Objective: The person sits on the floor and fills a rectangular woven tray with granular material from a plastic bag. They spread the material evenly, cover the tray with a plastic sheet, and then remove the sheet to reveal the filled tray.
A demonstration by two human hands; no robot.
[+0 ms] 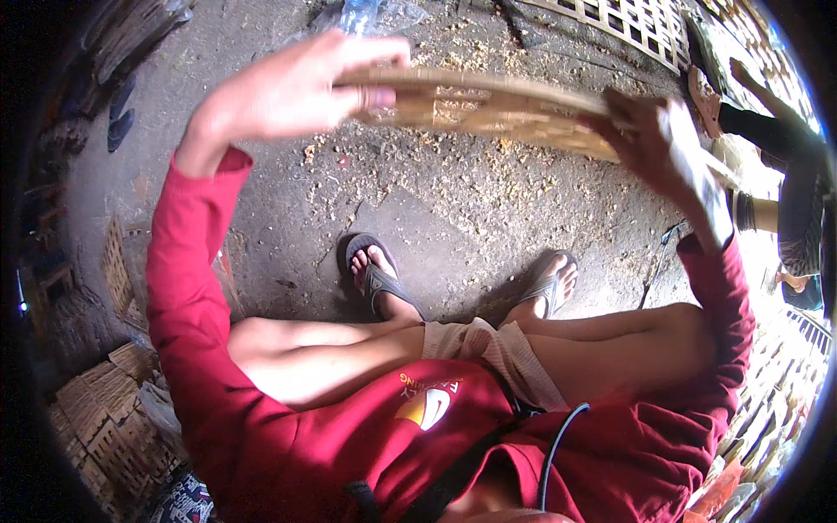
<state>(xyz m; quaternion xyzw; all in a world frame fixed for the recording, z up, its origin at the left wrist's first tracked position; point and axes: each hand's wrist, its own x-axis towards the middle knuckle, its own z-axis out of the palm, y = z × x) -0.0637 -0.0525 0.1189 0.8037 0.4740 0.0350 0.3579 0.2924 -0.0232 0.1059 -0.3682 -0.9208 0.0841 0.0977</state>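
Observation:
A light-brown woven bamboo panel [501, 112] is held up in front of me, seen nearly edge-on and smeared by motion. My left hand [292, 91] grips its left end, with the thumb below the edge and the fingers above it. My right hand [649, 144] has hold of the opposite end, its fingers bent round the edge. The panel hangs in the air above the floor, between my arms. Most of its woven face is hidden by the steep angle.
Pale scraps and crumbs litter the grey floor [288, 222] around my sandalled feet. Openwork bamboo pieces [610, 30] lie at the far right, near another person's foot [704, 100]. Stacked woven pieces [109, 401] stand at the lower left. A clear plastic bottle [359, 16] lies beyond my left hand.

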